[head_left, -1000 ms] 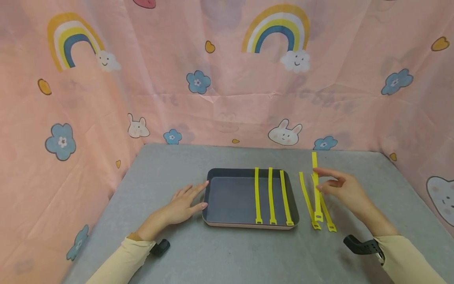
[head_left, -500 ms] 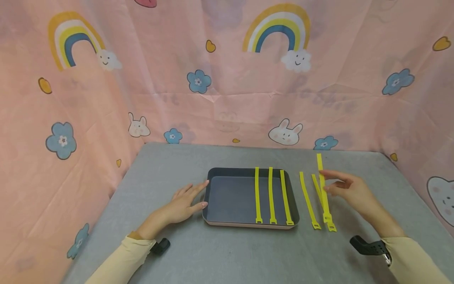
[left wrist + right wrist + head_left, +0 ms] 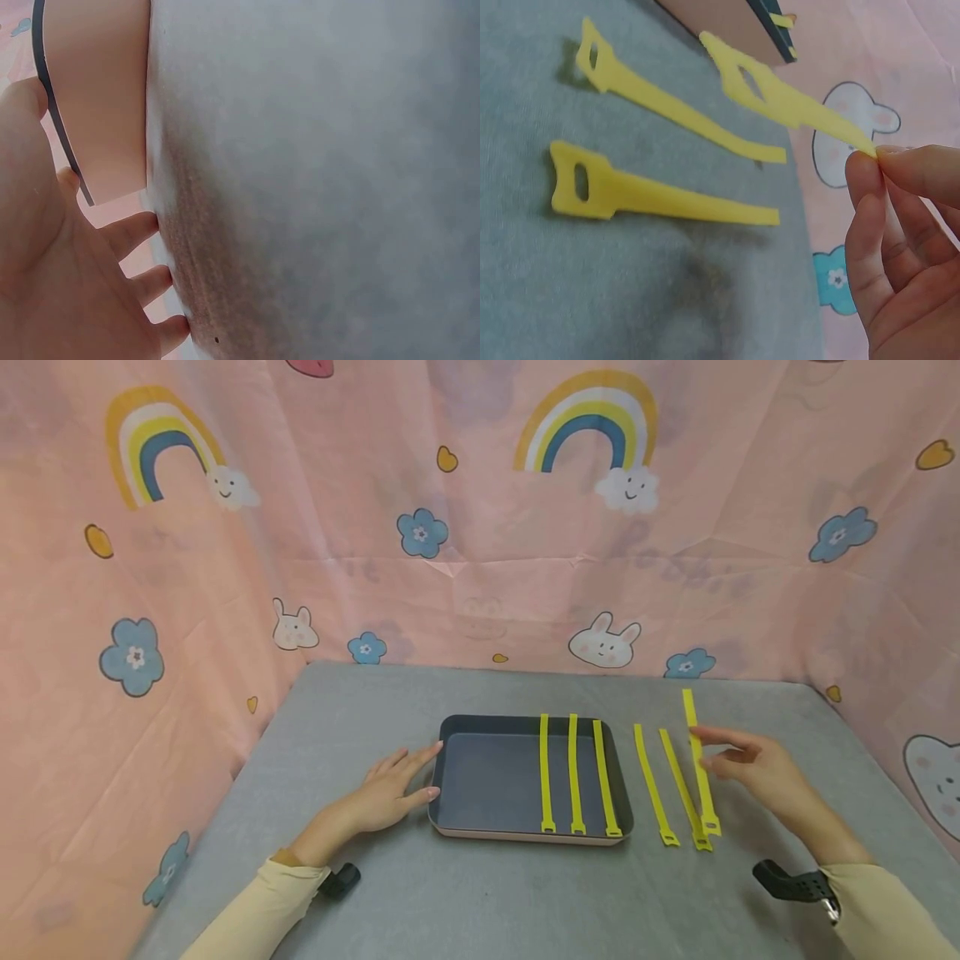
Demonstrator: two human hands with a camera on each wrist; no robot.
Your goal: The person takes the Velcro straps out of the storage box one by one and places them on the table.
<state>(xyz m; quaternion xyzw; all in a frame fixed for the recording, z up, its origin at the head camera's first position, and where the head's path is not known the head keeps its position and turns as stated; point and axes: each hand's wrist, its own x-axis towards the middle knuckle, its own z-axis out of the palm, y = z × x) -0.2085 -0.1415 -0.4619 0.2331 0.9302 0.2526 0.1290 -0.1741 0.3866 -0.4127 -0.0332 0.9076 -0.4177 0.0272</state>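
My left hand [image 3: 386,793] is at the left end of a dark shallow baking tray [image 3: 491,785], thumb and fingertip on its rim, fingers spread. Three yellow hook-and-loop cable ties lie lengthwise across the tray's right half: a left one [image 3: 545,777], a middle one [image 3: 574,777] and a right one [image 3: 606,781]. Right of the tray, my right hand [image 3: 761,768] pinches another cable tie [image 3: 780,105] between thumb and fingers near its plain end, its slotted head lifted off the table. Two more, a left tie [image 3: 667,109] and a right tie [image 3: 660,195], lie beneath on the table.
The grey table [image 3: 480,902] runs back to a pink patterned curtain [image 3: 480,568] that hangs behind and along both sides. A black strap device [image 3: 791,883] sits on the right wrist, another dark device [image 3: 341,881] at the left wrist.
My right hand has moved to the right with the pinched cable tie, from over the two loose ones to the right of them. The left hand and the tray have stayed in place.
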